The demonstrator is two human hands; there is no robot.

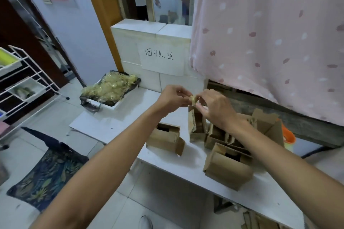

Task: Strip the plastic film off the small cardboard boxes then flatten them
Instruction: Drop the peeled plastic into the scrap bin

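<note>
My left hand and my right hand meet above the white table, and both pinch a small crumpled wad of yellowish plastic film between their fingertips. Just below the wad stands an upright open cardboard box. Several more small cardboard boxes stand on the table: one at the left, one at the front, others behind my right forearm, partly hidden.
A white bin with a black liner, heaped with stripped film, sits at the table's far left. An orange container stands at the right edge. A wire rack stands left, a pink curtain right. Flat cardboard lies under the table.
</note>
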